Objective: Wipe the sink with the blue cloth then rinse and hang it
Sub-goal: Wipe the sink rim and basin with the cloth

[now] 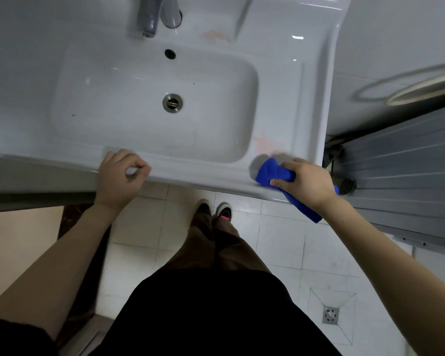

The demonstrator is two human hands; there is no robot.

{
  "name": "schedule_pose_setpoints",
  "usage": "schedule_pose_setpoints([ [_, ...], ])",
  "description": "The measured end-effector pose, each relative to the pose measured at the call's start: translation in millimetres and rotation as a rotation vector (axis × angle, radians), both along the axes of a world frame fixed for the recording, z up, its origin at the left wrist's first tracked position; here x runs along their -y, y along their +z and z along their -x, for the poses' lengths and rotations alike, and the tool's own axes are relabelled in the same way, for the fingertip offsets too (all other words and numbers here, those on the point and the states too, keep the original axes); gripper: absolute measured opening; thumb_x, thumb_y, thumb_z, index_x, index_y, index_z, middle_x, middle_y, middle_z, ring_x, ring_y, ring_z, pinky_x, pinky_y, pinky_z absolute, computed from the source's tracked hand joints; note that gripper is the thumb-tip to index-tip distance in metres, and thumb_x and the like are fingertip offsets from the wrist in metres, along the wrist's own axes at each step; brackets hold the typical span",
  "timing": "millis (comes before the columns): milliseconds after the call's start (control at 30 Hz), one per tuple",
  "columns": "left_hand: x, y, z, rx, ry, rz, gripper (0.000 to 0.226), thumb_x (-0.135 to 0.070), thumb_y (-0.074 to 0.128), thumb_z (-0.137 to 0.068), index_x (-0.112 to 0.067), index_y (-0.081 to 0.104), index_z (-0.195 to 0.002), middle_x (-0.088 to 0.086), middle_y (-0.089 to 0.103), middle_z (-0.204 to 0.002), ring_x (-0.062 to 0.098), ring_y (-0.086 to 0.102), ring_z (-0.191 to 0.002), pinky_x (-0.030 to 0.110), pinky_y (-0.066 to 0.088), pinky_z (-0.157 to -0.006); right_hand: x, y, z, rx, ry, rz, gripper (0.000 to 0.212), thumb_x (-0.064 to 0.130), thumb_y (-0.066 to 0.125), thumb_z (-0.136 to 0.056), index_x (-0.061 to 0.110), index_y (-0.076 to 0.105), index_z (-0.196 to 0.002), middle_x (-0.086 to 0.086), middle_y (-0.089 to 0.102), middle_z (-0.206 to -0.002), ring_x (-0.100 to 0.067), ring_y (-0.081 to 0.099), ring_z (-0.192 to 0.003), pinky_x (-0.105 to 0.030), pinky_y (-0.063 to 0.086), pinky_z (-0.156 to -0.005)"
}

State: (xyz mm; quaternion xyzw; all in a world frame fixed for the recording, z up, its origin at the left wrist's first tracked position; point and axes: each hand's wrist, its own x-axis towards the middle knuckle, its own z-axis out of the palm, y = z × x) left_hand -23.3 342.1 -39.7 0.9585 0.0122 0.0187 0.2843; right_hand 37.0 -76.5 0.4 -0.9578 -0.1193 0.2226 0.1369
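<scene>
A white ceramic sink (280, 80) fills the upper view, with a metal drain (172, 103) in its basin and a grey faucet (149, 16) at the back. My right hand (306, 182) grips the blue cloth (272, 173) and holds it against the sink's front right rim; one end of the cloth hangs below my wrist. A faint pinkish stain (265, 143) lies just beyond the cloth. My left hand (120, 176) sits at the front rim left of centre, fingers curled with nothing in them.
White floor tiles (280, 240) lie below, with a floor drain (330, 314) at the lower right. A grey slatted panel (401, 181) stands right of the sink. My legs and shoes (216, 209) are under the front edge.
</scene>
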Motion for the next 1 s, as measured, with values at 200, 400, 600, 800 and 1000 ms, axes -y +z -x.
schedule_pose_setpoints([
  [200, 2.3, -0.4, 4.7, 0.033, 0.007, 0.006, 0.019, -0.025, 0.060, -0.088, -0.012, 0.063, -0.075, 0.003, 0.061, -0.083, 0.027, 0.052, -0.081, 0.033, 0.036, -0.074, -3.2, 1.0, 0.7, -0.021, -0.033, 0.001, 0.030, 0.054, 0.063, -0.085, 0.026, 0.066, -0.097, 0.003, 0.060, -0.086, -0.019, 0.057, -0.075, -0.033, 0.049, -0.063],
  [400, 3.2, 1.0, 4.5, 0.050, 0.013, 0.009, 0.018, -0.025, 0.059, -0.088, -0.012, 0.064, -0.076, 0.002, 0.061, -0.083, 0.024, 0.049, -0.082, 0.031, 0.035, -0.074, -80.3, -10.4, -13.6, -0.179, 0.002, -0.217, 0.031, 0.054, 0.065, -0.085, 0.026, 0.066, -0.097, 0.002, 0.061, -0.088, -0.018, 0.056, -0.081, -0.033, 0.047, -0.072],
  [600, -3.2, 5.2, 1.0, -0.017, -0.041, -0.014, 0.025, -0.034, 0.054, -0.089, -0.014, 0.063, -0.078, 0.002, 0.063, -0.086, 0.026, 0.053, -0.083, 0.030, 0.034, -0.075, -49.3, -0.3, -17.9, -0.154, 0.164, -0.069, 0.036, 0.058, 0.059, -0.088, 0.025, 0.063, -0.101, 0.001, 0.063, -0.091, -0.022, 0.059, -0.087, -0.034, 0.047, -0.070],
  [800, 19.0, 16.8, -8.5, -0.049, 0.058, -0.115, 0.031, -0.033, 0.051, -0.086, -0.008, 0.068, -0.081, 0.010, 0.064, -0.085, 0.035, 0.057, -0.080, 0.036, 0.038, -0.074, 27.7, 11.7, -22.0, 0.000, 0.361, 0.147, 0.043, 0.061, 0.053, -0.090, 0.027, 0.065, -0.114, 0.002, 0.060, -0.091, -0.022, 0.061, -0.083, -0.029, 0.035, -0.057],
  [1000, 171.5, 28.7, -10.6, -0.123, 0.029, 0.139, 0.030, -0.037, 0.056, -0.086, -0.012, 0.071, -0.090, 0.004, 0.065, -0.093, 0.023, 0.057, -0.089, 0.024, 0.039, -0.081, 32.6, 15.2, -22.7, 0.031, 0.388, 0.160, 0.041, 0.059, 0.057, -0.088, 0.024, 0.064, -0.109, 0.002, 0.044, -0.095, -0.021, 0.054, -0.082, -0.026, 0.033, -0.051],
])
